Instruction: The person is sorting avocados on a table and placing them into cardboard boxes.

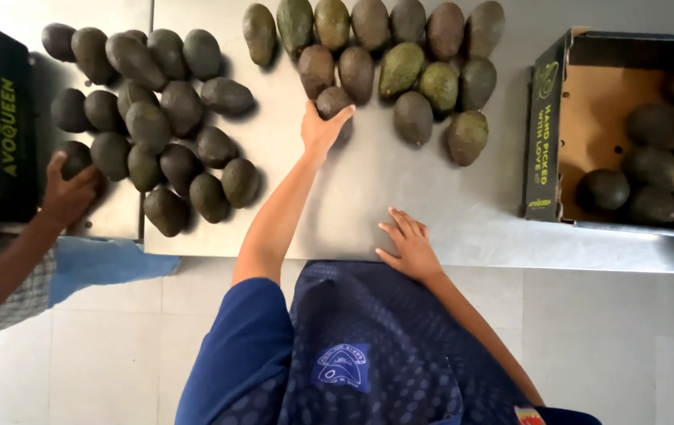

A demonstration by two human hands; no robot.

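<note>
On the steel table (400,197), the left hand (323,130) reaches out at full arm's length and closes over a dark avocado (334,104), fingers wrapped round its near side. That avocado lies at the near edge of the far pile (388,67), a cluster of green and brown-green fruit toward the table's far side. Nearer the table's front edge, the right hand (409,248) rests flat on bare metal, fingers spread and loose, gripping nothing.

Left of the far pile, across a seam in the table, a second pile (156,110) of darker avocados is spread out. Another person's hand (69,193) cups one avocado (75,157) at that pile's left edge, beside a black box (6,118). Right of the table's bare middle stands an open cardboard box (545,126) with dark printed sides; several avocados lie inside it on the brown bottom.
</note>
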